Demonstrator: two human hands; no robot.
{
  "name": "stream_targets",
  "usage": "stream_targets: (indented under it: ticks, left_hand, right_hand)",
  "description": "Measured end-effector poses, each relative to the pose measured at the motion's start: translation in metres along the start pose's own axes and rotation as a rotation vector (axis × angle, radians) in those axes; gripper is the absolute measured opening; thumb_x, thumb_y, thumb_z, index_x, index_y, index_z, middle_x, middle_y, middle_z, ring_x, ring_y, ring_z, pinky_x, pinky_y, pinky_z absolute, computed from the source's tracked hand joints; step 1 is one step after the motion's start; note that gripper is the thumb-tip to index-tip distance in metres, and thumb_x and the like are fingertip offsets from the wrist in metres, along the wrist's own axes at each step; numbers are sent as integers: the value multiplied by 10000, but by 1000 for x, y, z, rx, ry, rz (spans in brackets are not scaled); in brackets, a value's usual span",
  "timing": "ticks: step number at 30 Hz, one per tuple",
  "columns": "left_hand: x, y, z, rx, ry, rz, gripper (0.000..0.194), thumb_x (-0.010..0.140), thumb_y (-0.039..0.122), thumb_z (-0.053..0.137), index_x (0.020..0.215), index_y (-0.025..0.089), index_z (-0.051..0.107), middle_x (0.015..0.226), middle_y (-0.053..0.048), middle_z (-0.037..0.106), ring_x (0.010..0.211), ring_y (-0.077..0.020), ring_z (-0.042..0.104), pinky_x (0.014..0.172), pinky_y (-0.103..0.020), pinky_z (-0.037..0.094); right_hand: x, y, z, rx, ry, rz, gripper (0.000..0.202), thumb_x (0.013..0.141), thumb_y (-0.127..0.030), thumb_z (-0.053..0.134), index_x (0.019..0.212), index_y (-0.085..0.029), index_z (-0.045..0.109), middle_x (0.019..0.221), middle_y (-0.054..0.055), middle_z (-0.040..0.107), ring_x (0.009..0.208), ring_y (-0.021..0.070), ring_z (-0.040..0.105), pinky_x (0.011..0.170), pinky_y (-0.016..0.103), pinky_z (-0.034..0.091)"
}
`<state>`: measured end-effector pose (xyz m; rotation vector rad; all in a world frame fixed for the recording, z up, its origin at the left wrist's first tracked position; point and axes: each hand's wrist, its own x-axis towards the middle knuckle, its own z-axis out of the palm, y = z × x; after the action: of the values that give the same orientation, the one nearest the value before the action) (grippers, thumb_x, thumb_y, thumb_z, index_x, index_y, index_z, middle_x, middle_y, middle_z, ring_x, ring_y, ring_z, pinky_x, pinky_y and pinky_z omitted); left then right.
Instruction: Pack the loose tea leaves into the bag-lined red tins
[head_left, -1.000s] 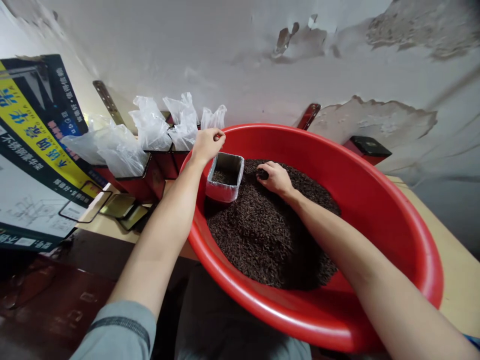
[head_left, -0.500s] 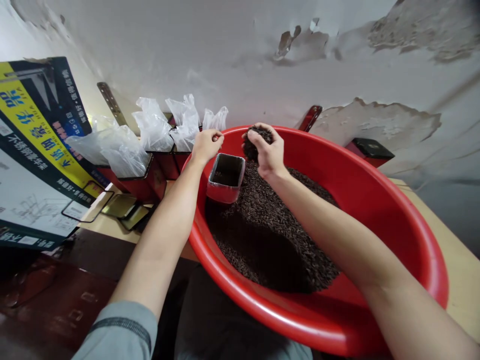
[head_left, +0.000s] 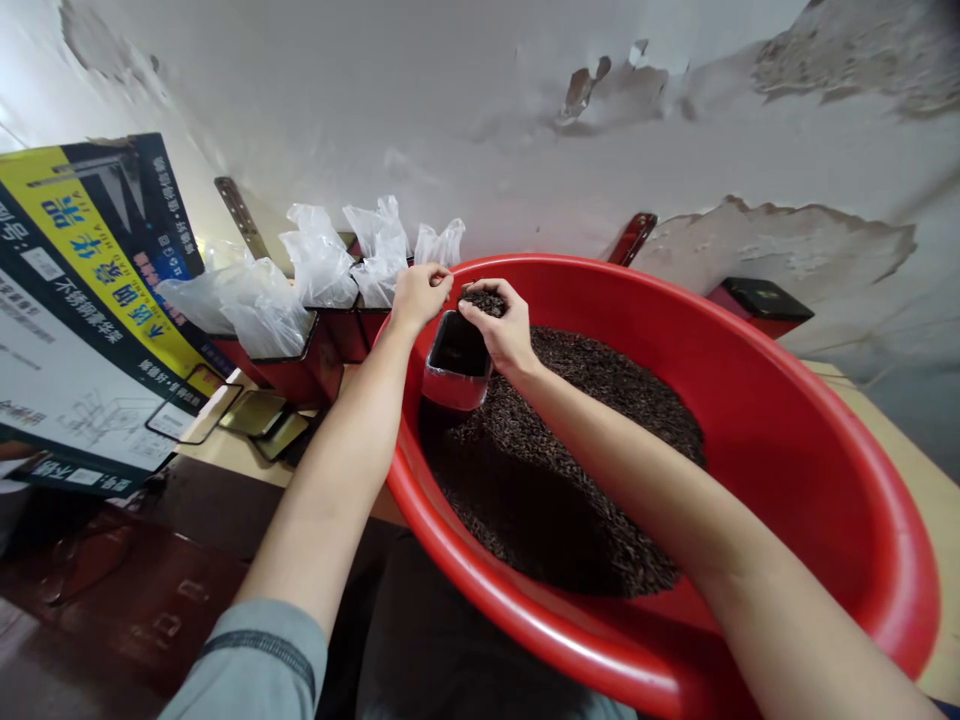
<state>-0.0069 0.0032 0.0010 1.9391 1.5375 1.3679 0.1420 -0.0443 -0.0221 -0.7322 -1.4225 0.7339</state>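
Note:
My right hand (head_left: pixel 504 328) is curled around a handful of dark loose tea leaves (head_left: pixel 484 301), held at the far right rim of a small red tin (head_left: pixel 454 390). The tin's dark inside shows, and clear plastic lines its rim. Beyond the tin's far left corner, my left hand (head_left: pixel 420 297) has its fingers curled together; whatever is between them is too small to make out. The tin stands at the left inside a big red plastic tub (head_left: pixel 810 430). More of the dark leaves (head_left: pixel 592 430) lie spread across the tub's bottom, partly in shadow.
Several red tins with plastic bags (head_left: pixel 266 310) sticking out stand left of the tub. Gold-coloured lids (head_left: pixel 255 412) lie before them, near a large printed carton (head_left: pixel 97 310). Behind the tub on the right is a dark-topped red tin (head_left: pixel 765 300), by the peeling wall (head_left: pixel 480 130).
My right hand has moved left and down with its handful of tea leaves, from above the tub to the tin's mouth. My left hand stays near the tin's far corner.

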Motion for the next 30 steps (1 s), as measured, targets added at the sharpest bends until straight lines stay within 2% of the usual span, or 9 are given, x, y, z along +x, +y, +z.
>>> stream_targets:
  ticks: [8,12,16,19,21,24,25,27,30]
  left_hand:
    - [-2,3,-1,2,-10,-9,185,898,132,602,935,122,783,657,7,692,642,-123,667,793,-247,551]
    - [-2,2,-1,14,-5,9,168,892,131,607,899,127,775,685,2,699,632,-116,649,772,-247,543]
    - [-2,3,0,-20,-21,-4,165,898,124,597,881,134,761,637,16,671,587,-102,622,715,-230,532]
    - [-2,2,0,-79,-44,-34,174,915,133,581,913,137,755,620,26,664,511,-86,581,648,-220,522]
    - [-1,0,1,-104,-43,-26,168,912,137,587,916,138,755,619,24,665,505,-84,581,657,-223,528]
    - [0,-2,2,-102,-40,-6,151,896,136,603,883,141,753,614,19,663,544,-92,610,704,-230,540]
    - [0,-2,3,-98,-43,-7,148,893,135,605,876,141,752,613,18,663,551,-95,613,699,-229,539]
    - [-1,0,2,-90,-59,-18,150,895,135,601,879,138,750,617,16,665,539,-94,604,655,-218,527]
    - [-2,6,0,-81,-75,-52,158,905,135,591,912,136,749,620,20,663,493,-82,571,565,-194,486]
  right_hand:
    - [2,-3,-4,-49,-154,66,214,672,-227,728,883,-217,691,953,10,743,937,189,673,991,421,533]
    - [10,-7,-6,-30,-260,174,318,604,-226,812,902,-201,704,930,16,740,891,185,673,952,422,557]
    - [20,-21,-23,-71,-387,193,348,606,-251,854,925,-186,733,970,45,755,934,207,694,975,444,561]
    - [21,-23,-56,-275,-362,164,339,712,-337,823,1006,-183,753,1041,84,758,1002,239,704,1004,473,558]
    - [15,-14,-83,-534,-316,165,398,812,-413,754,1127,-169,747,1140,133,738,1096,275,689,1056,513,529]
    - [-9,8,-118,-1032,-416,272,666,857,-535,714,1426,-200,626,1507,205,533,1416,403,480,1159,668,380]
    - [-19,15,-125,-1156,-478,361,733,871,-588,686,1503,-239,558,1593,203,441,1484,445,381,1152,739,329]
    - [-38,27,-132,-1295,-582,446,771,923,-662,578,1581,-280,458,1643,190,374,1510,474,315,1126,788,302]
    - [-56,32,-130,-1350,-608,388,741,954,-685,488,1570,-274,469,1576,176,460,1410,465,434,1089,709,411]
